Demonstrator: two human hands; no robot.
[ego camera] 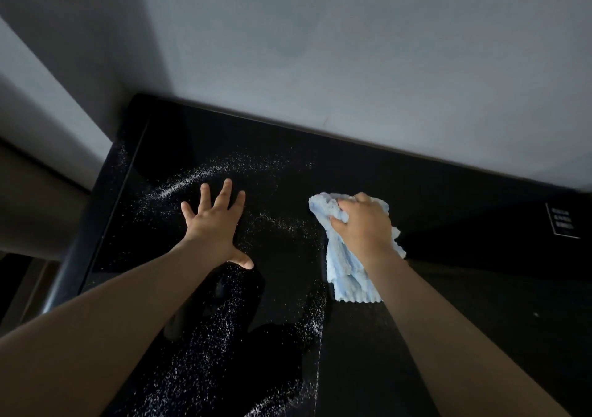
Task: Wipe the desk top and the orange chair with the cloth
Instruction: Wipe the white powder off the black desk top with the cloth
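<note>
The right hand (363,224) bunches a pale blue cloth (349,272) in curled fingers and presses it onto the glossy black desk top (464,288), by the wall. The left hand (214,221) lies flat, fingers spread, holding nothing. White crumbs (224,320) are scattered left of the cloth, while the right side looks clean, so I judge the desk partly wiped. The orange chair is out of view.

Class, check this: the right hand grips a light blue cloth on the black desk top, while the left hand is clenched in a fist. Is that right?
Not quite: the head view shows the left hand spread flat on the desk top, no fist. The right hand does grip the cloth.
</note>
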